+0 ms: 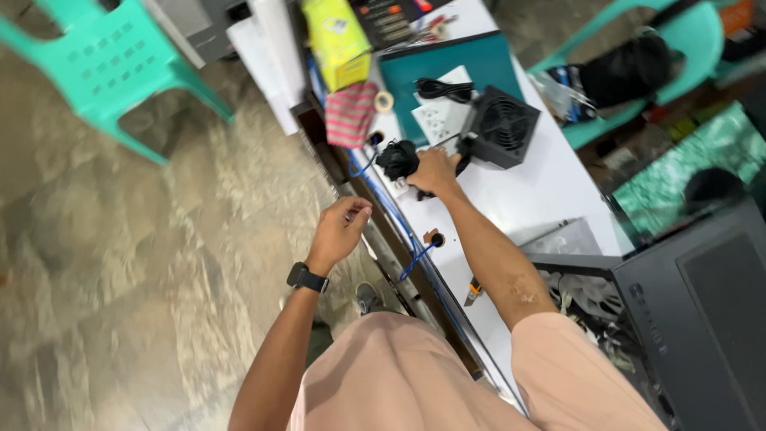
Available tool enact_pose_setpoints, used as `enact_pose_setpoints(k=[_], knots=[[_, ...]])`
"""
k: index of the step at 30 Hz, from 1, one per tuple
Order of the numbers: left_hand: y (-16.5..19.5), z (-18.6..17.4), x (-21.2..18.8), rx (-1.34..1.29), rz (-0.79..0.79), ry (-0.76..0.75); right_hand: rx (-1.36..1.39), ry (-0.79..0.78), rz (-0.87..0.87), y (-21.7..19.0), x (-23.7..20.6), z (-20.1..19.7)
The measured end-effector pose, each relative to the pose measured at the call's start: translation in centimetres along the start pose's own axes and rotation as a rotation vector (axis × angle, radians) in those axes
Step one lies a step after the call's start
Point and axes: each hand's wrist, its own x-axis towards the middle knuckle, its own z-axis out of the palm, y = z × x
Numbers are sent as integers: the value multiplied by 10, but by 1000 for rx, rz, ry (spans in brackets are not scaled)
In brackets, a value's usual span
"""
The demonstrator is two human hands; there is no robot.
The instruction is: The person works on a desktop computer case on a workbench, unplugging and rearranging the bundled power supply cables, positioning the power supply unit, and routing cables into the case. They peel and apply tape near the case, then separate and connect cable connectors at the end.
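Cable bundle (397, 159) looks soft, light, snag-prone, right hand (433, 172) clamped on it beside power supply (501, 128) — grip the coil; left hand (341, 229) loosely fisted, probably empty.

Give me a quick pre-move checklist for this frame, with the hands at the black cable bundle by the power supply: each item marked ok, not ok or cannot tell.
1. Right hand on the black cable bundle: ok, fingers rest on it at the white table edge.
2. Firm grip on the bundle: cannot tell, the fingers are hidden.
3. Left hand free: cannot tell, closed in a fist off the table edge.
4. Black power supply flat on the table: ok.
5. Bundle's cables still joined to the power supply: cannot tell.
6. Blue cable away from the hands: ok, it runs along the table edge below them.
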Motion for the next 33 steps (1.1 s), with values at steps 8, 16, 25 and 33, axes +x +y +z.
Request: enact_pose_setpoints(k=[8,16,25,33], knots=[[-25,-1,79,-196,126,-236,967,493,-52,34,-37,0],[30,17,134,-185,311,-312,1619,509,1,30,-104,-6],[43,14,92,-431,380,-542,1793,531,49,9,-155,12],[113,13,65,-246,363,-221,1734,556,-219,17,-173,-54]])
